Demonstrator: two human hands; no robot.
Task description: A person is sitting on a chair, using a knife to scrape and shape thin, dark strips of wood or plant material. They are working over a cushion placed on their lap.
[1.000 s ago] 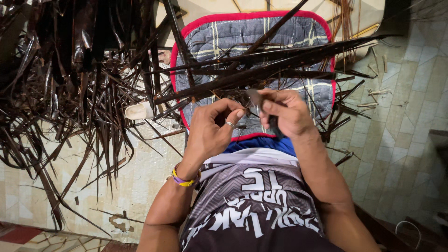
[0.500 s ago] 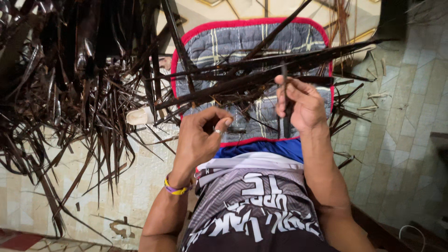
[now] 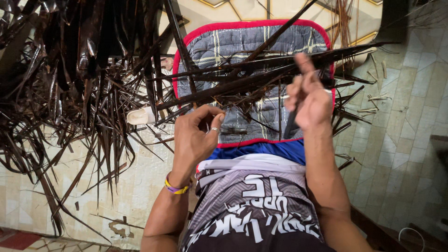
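- A floor of pale tiles runs under everything, cream on the left and greenish on the right.
- A big heap of dark dried palm leaves covers the floor's upper left corner, its strips fanning down and out.
- A quilted grey checked mat with a red border lies on the floor ahead of the person's lap, its near edge just above the blue shorts.
- Long dark leaf ribs lie crosswise over the mat, tips reaching past its right edge.
- The right hand is raised above the mat's right side, forefinger pointing up, the other fingers closed around a thin dark strip that hangs below the fist.
- The left hand, near the mat's lower left corner, has thumb and fingertips pressed together; what they pinch cannot be made out.
- A yellow and purple wristband circles the left wrist.
- A silver ring sits on a left finger.
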